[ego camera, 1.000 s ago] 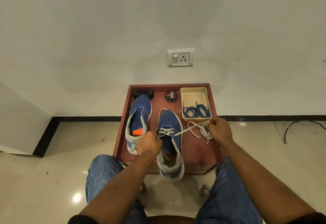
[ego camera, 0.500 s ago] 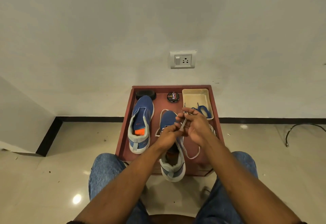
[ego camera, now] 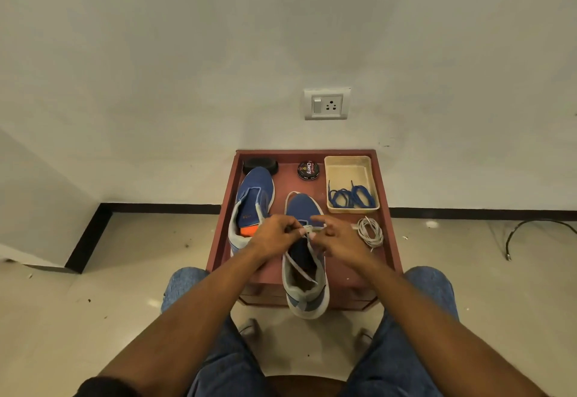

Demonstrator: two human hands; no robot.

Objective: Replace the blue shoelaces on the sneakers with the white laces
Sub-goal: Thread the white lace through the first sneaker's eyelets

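Two blue sneakers stand on a small red table. The left sneaker has no lace. The right sneaker carries a white lace across its eyelets, heel hanging over the table's front edge. My left hand pinches that lace at the sneaker's throat. My right hand is just right of it, fingers loosely spread, thumb and fingertip at the same lace. A second white lace lies coiled on the table to the right. Blue laces lie in a cream tray.
A black polish tin and a black brush sit at the table's back edge, against the white wall. A wall socket is above. A dark cable lies on the floor to the right. My knees flank the table.
My right hand came back from the coiled lace on the right and met my left hand over the right sneaker. Both hands then dropped lower onto the sneaker's throat.
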